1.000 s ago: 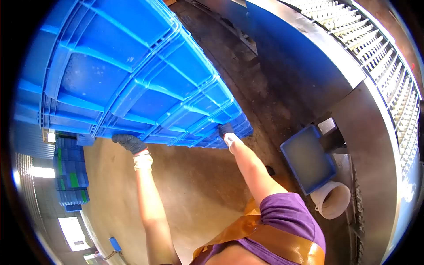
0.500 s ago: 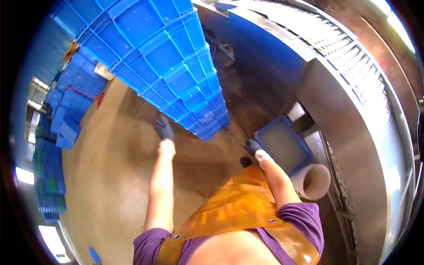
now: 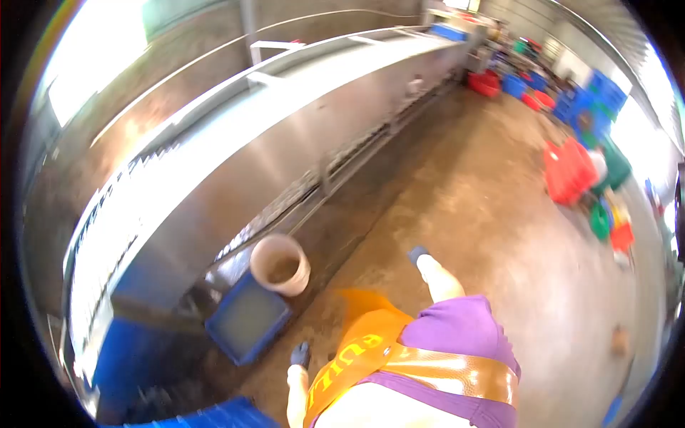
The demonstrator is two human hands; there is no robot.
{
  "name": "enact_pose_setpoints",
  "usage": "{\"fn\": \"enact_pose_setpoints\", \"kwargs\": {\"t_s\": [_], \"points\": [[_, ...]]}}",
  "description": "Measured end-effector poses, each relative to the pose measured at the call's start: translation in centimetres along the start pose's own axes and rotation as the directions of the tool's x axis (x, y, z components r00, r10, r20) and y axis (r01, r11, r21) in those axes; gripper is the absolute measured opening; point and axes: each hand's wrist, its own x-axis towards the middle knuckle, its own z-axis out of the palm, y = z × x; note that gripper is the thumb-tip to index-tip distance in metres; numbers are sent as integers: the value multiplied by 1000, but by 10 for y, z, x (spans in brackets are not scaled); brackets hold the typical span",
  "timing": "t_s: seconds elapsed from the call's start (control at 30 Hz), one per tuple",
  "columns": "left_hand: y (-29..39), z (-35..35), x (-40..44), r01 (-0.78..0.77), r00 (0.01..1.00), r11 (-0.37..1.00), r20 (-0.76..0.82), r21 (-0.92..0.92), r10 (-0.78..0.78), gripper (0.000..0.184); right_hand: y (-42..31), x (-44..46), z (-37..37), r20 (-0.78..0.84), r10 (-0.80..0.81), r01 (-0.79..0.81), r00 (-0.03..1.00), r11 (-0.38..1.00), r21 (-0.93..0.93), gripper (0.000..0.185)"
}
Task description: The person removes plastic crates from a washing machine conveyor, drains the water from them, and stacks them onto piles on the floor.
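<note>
My left hand [image 3: 300,354], in a dark glove, hangs low over the floor near the front of the orange apron [image 3: 357,354]. Its fingers look slightly apart and hold nothing that I can see. To its left lies a blue tub [image 3: 246,321] of cloudy liquid, with a whitish bucket [image 3: 280,265] at its far corner. My right hand [image 3: 418,255], also dark-gloved, is held out over bare wet floor and touches nothing visible. Motion blur hides how its fingers are set. Part of a blue crate stack [image 3: 207,416] shows at the bottom edge.
A long metal conveyor [image 3: 285,153] runs along the left towards the back. Red crates [image 3: 569,171], a green basket [image 3: 600,220] and stacked blue crates [image 3: 598,96] stand on the right. More red tubs [image 3: 485,83] sit farther back. Brown wet floor [image 3: 457,178] stretches between.
My view has swung far to the right, so the tall blue crate stack has slid to the bottom edge. The long conveyor and the floor beside it have come into view. Both hands stay apart from the stack.
</note>
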Motion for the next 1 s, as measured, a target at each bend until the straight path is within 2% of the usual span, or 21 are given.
{"fn": "enact_pose_setpoints", "kwargs": {"t_s": [0.03, 0.07, 0.1, 0.13, 0.17, 0.2, 0.3, 0.37, 0.4, 0.47, 0.5, 0.53, 0.57, 0.6, 0.63, 0.67, 0.7, 0.83, 0.9, 0.93, 1.0], "points": [[-33, 6, 17, -280, 935, 885, -103, 372, 339, 48, 10, -62, -44, 31, 12, -12, 999, 1000, -19, 36], [3, 3, 3, 52, 998, 859, -60, 509, -24, 44, 40, -62, -22, 18, 0, -2, 1000, 990, 141, 35], [-66, 3, 43, -448, 878, 630, 178, 635, 445, 38, 72, -57, 7, -5, -13, 14, 1000, 956, 292, 34], [-43, 10, 27, -711, 502, 134, 365, 690, 784, 34, 103, -124, -48, 28, -48, 23, 998, 813, 582, 28], [-31, 27, 57, -261, 965, 767, 162, 587, 204, 34, 144, -141, -72, 107, -93, 3, 990, 768, 640, 24], [0, 35, 64, -197, 978, 780, 176, 594, 113, 33, 190, -149, -75, 117, -131, 31, 985, 786, 618, 21], [10, 48, 111, -314, 939, 746, 309, 588, 152, 33, 160, -322, -11, 340, -27, -151, 940, 862, 484, 28], [53, 53, 156, -380, 914, 693, 363, 613, 181, 32, 151, -335, -10, 603, 332, -676, 726, 510, 532, 29], [83, 64, 169, -421, 898, 649, 392, 634, 200, 32, 173, -328, -16, 610, 337, -686, 717, 499, 529, 29], [144, 90, 193, -561, 827, 483, 482, 672, 290, 32, 210, -317, -18, 383, 506, -635, 773, 610, 474, 26], [169, 115, 220, -662, 747, 338, 555, 669, 366, 32, 244, -293, 5, 16, -4, 4, 1000, 1000, -3, 28], [196, 149, 247, -782, 585, 130, 645, 610, 491, 32, 277, -256, 24, -92, 33, -39, 995, 997, -65, 27], [289, 157, 211, -721, 656, 201, 560, 663, 505, 31, 248, -258, -90, -66, 154, -103, 986, 868, 485, 26], [406, 160, 138, -745, 626, 111, 633, 658, 455, 28, 246, -234, -150, -65, 224, -141, 972, 785, 603, 22], [468, 178, 122, -750, 661, 525, 477, 403, 579, 30, 281, -170, -126, -231, 226, 17, 946, 679, 734, 18], [506, 203, 134, -625, 736, 762, 455, 169, 502, 33, 258, -163, -224, 31, 525, -209, 851, 283, 936, 21], [536, 222, 138, -638, 722, 753, 466, 160, 512, 33, 274, -118, -226, -121, 568, -40, 814, 263, 964, 24], [661, 279, 177, -743, 556, 669, 575, 20, 600, 39, 318, -3, -281, -519, 597, 245, 612, 480, 842, 24], [698, 295, 203, -729, 586, 656, 674, 195, 451, 40, 338, 14, -295, -479, 489, 135, 729, 583, 801, 23], [689, 316, 256, -775, 602, 533, 654, 339, 459, 40, 373, 43, -266, -318, 328, -57, 889, 771, 635, 22], [701, 344, 340, -856, 498, 143, 717, 497, 487, 41, 387, 22, -257, -290, 336, -108, 896, 798, 593, 28]]}}
